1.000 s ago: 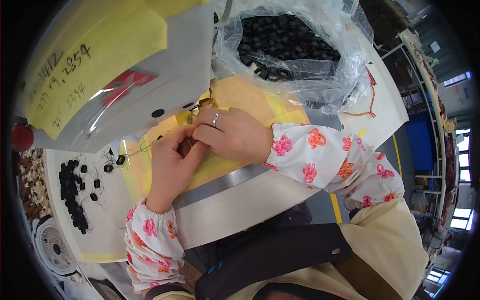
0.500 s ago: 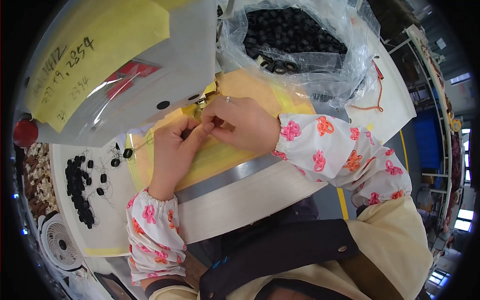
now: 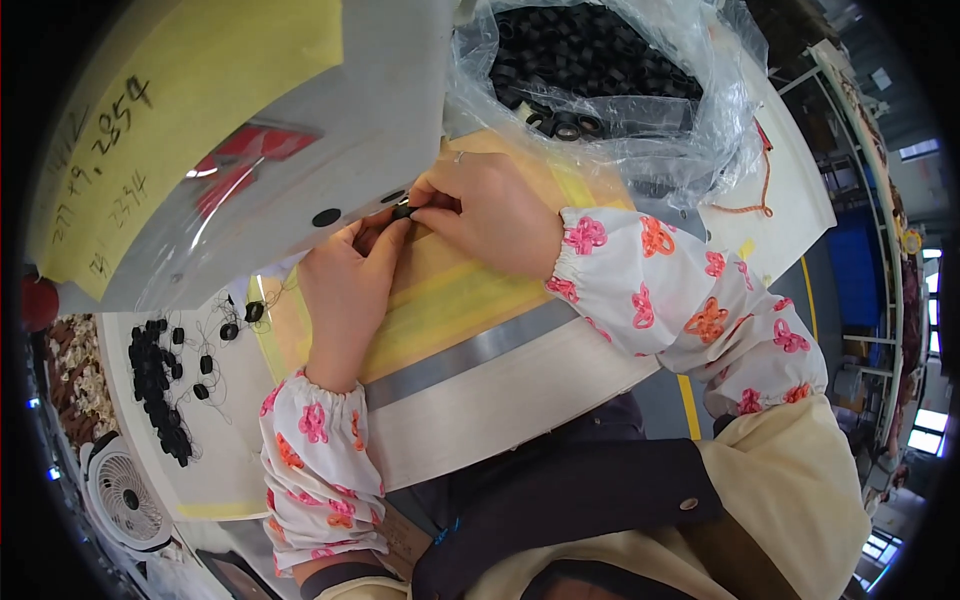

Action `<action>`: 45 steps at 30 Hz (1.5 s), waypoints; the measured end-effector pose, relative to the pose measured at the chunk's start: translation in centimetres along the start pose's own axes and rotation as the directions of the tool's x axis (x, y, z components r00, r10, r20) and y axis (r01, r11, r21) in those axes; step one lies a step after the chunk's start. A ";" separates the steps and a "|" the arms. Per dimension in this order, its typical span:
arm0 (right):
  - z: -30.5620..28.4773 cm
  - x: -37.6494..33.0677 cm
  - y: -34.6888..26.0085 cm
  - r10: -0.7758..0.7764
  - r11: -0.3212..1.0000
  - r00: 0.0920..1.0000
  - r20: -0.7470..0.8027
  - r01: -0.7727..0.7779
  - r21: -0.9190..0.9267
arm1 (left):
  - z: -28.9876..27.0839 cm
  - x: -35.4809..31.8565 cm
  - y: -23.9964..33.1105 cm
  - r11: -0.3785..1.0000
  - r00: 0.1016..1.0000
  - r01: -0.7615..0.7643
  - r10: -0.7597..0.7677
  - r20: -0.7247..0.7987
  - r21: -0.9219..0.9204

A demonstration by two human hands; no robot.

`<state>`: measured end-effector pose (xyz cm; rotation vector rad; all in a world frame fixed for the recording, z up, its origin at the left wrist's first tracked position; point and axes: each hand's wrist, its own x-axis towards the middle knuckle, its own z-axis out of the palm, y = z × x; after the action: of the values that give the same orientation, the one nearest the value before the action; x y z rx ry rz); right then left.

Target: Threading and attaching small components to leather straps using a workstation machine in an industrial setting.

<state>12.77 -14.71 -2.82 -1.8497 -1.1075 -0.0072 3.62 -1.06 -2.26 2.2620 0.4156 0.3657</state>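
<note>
Under the grey sewing machine head, my two hands meet at the needle area. A small black loop sits between their fingertips, close against the machine. My left hand pinches the loop from the left with thumb and fingers. From the right, my right hand pinches the same piece, its fingers curled. My fingers and the machine head hide part of the loop and the needle. Both forearms wear white sleeve covers with pink and orange flowers. Yellow tape covers the work surface beneath my hands.
A clear plastic bag full of black loops stands at the far right. Several black loops with thread tails lie on the left of the white table. Beyond the table's left edge is a white fan.
Both hands have moved slightly farther away, toward the needle area, and the black loop now shows between the fingertips. The whole view has shifted a little.
</note>
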 end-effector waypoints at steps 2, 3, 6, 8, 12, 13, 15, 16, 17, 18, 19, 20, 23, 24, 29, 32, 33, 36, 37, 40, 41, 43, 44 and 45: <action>0.0 0.1 0.2 -0.026 0.999 0.998 -0.052 0.024 -0.041 | 0.1 0.2 0.0 0.998 0.998 0.061 -0.061 0.006 -0.010; 0.0 0.1 0.3 -0.023 0.999 0.998 -0.051 0.021 -0.040 | 0.1 0.1 0.1 0.995 0.995 0.097 -0.097 0.009 -0.032; 0.1 0.1 0.5 -0.022 0.998 0.997 -0.070 0.018 -0.052 | 0.2 0.2 0.1 0.989 0.991 0.130 -0.130 0.011 -0.068; 0.2 0.2 0.4 -0.044 0.998 0.996 -0.082 0.040 -0.056 | 0.1 0.2 0.2 0.989 0.992 0.128 -0.128 0.006 -0.079; 0.5 0.3 0.4 -0.048 0.998 0.993 -0.103 0.043 -0.048 | -0.3 0.2 0.4 0.991 0.992 0.124 -0.123 0.022 -0.042; 0.5 0.3 0.5 -0.060 0.997 0.993 -0.106 0.055 -0.049 | -0.4 0.3 0.4 0.990 0.992 0.127 -0.125 0.029 -0.063; 0.6 0.3 0.6 -0.070 0.997 0.991 -0.112 0.065 -0.050 | -0.3 0.4 -0.1 0.994 0.996 0.085 -0.084 0.023 -0.064; 0.7 0.3 0.6 -0.083 0.995 0.991 -0.105 0.077 -0.060 | -0.3 0.4 -0.2 0.997 0.999 0.045 -0.045 0.013 -0.065; 0.6 0.3 0.7 -0.096 0.993 0.991 -0.097 0.089 -0.072 | -0.3 0.4 -0.2 0.997 0.999 0.045 -0.044 0.014 -0.066; 0.5 0.3 0.8 -0.095 0.993 0.991 -0.097 0.088 -0.074 | -0.2 0.4 -0.2 0.997 0.999 0.043 -0.042 0.016 -0.065; 0.5 0.3 0.8 -0.088 0.994 0.991 -0.099 0.081 -0.073 | -0.2 0.5 -0.2 0.997 0.999 0.041 -0.040 0.018 -0.063; 0.5 0.3 0.8 -0.081 0.995 0.991 -0.102 0.074 -0.071 | -0.2 0.5 -0.2 0.997 0.999 0.041 -0.040 0.019 -0.063; 0.4 0.5 0.8 -0.093 0.992 0.992 -0.084 0.084 -0.095 | -0.4 0.5 -0.2 0.999 0.999 0.025 -0.023 0.029 -0.046; 0.4 0.5 0.8 -0.091 0.992 0.992 -0.085 0.083 -0.094 | -0.4 0.5 0.0 0.998 0.998 0.047 -0.046 0.037 -0.043; -0.2 0.9 0.4 0.092 0.995 0.996 -0.023 -0.092 -0.030 | -0.4 0.5 -0.7 0.998 1.000 -0.008 0.007 0.018 0.068; -0.4 1.0 0.7 0.119 0.992 0.993 0.004 -0.118 -0.032 | -0.2 0.6 -0.7 0.998 0.999 -0.038 0.037 0.006 0.055; -0.5 1.1 0.8 0.119 0.992 0.993 0.003 -0.119 -0.030 | -0.2 0.6 -0.6 0.998 0.999 -0.048 0.048 0.001 0.040; -0.5 1.3 0.8 0.059 0.996 0.998 -0.011 -0.060 -0.061 | -0.4 0.8 -0.9 0.998 0.999 -0.046 0.046 0.005 0.036; -0.4 1.5 0.7 0.068 0.995 0.998 0.000 -0.068 -0.068 | -0.6 0.8 -1.1 0.998 0.999 -0.037 0.036 0.013 0.045; -0.4 1.5 0.7 0.078 0.990 0.997 0.007 -0.077 -0.118 | -0.4 0.8 -0.2 0.988 0.995 0.085 -0.092 0.046 0.128; -0.3 1.5 0.6 0.064 0.987 0.998 0.003 -0.063 -0.148 | -0.5 0.7 -0.1 0.988 0.995 0.086 -0.092 0.048 0.126; -0.3 1.4 0.8 0.079 0.985 0.997 0.006 -0.077 -0.155 | -0.6 0.6 -0.1 0.996 0.996 0.082 -0.083 0.035 0.036; -0.2 1.5 0.8 0.085 0.985 0.996 0.012 -0.082 -0.152 | -0.5 0.6 -0.4 0.995 0.996 0.087 -0.089 0.031 0.039; -0.2 1.5 0.8 0.083 0.986 0.996 0.016 -0.080 -0.147 | -0.2 0.6 -0.7 0.997 0.999 0.050 -0.051 0.011 0.054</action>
<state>14.30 -13.90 -2.60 -2.0296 -1.0698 -0.0211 3.95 -0.21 -2.61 2.3000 0.4809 0.3179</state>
